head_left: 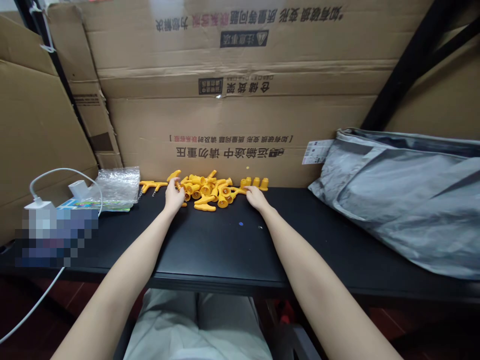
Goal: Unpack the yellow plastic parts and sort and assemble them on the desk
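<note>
Pinching yellow corkscrew [173, 175] in left hand [174, 198] beside corkscrew pile [204, 190], far middle of counter [221, 250]; touching pile's right edge with right hand [257, 197], can't tell if gripping. Best lift singly, without dragging pile.

An upside-down printed brown cardboard sheet [240, 116] stands behind the black table [217, 250]. A grey fabric bag [405, 210] slouches at right; crinkled clear plastic packaging [119, 186] lies at left, near a white charger [40, 205] with a white cable [64, 169].
</note>
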`<control>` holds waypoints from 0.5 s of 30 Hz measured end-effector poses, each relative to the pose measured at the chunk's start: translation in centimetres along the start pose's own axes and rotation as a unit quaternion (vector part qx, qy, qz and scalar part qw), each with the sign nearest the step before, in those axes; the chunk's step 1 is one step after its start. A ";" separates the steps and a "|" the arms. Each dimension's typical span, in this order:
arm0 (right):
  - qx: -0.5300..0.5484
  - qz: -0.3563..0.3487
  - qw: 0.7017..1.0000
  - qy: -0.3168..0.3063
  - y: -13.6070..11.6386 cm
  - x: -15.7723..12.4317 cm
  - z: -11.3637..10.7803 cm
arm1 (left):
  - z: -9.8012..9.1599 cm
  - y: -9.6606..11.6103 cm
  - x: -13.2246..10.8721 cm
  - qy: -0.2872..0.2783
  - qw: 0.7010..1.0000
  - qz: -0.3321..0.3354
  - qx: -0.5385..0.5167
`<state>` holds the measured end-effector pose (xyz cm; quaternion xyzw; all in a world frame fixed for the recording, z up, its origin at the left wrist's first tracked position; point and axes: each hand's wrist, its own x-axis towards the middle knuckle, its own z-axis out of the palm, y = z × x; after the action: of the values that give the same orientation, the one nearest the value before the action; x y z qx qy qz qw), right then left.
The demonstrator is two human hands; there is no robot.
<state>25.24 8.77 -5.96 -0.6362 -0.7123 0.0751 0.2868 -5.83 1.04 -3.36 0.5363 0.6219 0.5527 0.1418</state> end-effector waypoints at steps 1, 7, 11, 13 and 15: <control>-0.001 -0.005 1.000 -0.006 -0.1 0.1 0.2 | 0.0 0.0 0.0 -0.001 1.000 -0.001 -0.001; -0.044 0.011 0.998 -0.047 -1.1 0.3 0.3 | 0.1 -0.1 0.0 0.001 1.000 -0.001 -0.018; -0.074 0.031 0.994 -0.081 -1.7 0.4 0.2 | 0.3 -0.3 0.1 0.017 0.999 0.005 -0.028; -0.085 0.037 0.992 -0.086 -1.9 0.4 0.2 | 0.4 -0.5 0.1 0.017 0.999 0.004 -0.027; -0.094 0.042 0.991 -0.088 -2.1 0.3 0.3 | 0.4 -0.6 0.2 0.015 1.000 0.001 -0.020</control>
<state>23.29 8.78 -5.10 -0.6803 -0.7116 0.0755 0.1586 -5.88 1.50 -3.88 0.5257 0.6118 0.5736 0.1424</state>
